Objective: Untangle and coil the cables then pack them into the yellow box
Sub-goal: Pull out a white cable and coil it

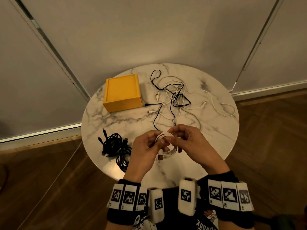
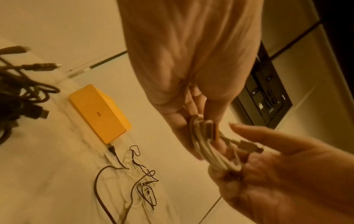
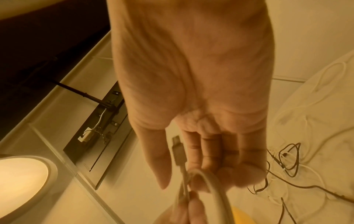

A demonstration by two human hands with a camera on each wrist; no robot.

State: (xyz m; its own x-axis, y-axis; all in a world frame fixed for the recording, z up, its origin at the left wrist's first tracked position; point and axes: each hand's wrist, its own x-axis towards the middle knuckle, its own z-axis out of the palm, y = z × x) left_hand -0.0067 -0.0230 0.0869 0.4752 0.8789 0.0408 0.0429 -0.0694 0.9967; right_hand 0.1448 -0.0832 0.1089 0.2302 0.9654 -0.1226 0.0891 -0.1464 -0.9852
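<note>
Near the surface's (image 1: 116,163) left edge lie coiled black cables (image 1: 114,146), the yellow box (image 1: 122,93) beyond them. Above the near edge, the left hand (image 1: 144,151) and right hand (image 1: 191,145) both grip a white cable coil (image 1: 166,143), its plug (image 1: 160,157) pointing nearward. Tangled cables (image 1: 176,97) sprawl toward the far right edge.

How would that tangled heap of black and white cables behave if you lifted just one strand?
The tangled cables would probably come up together, since black and white strands cross and loop through each other. They look thin and floppy, lying in loose curves on the table, so they would likely sag and drag. Probably light.
</note>
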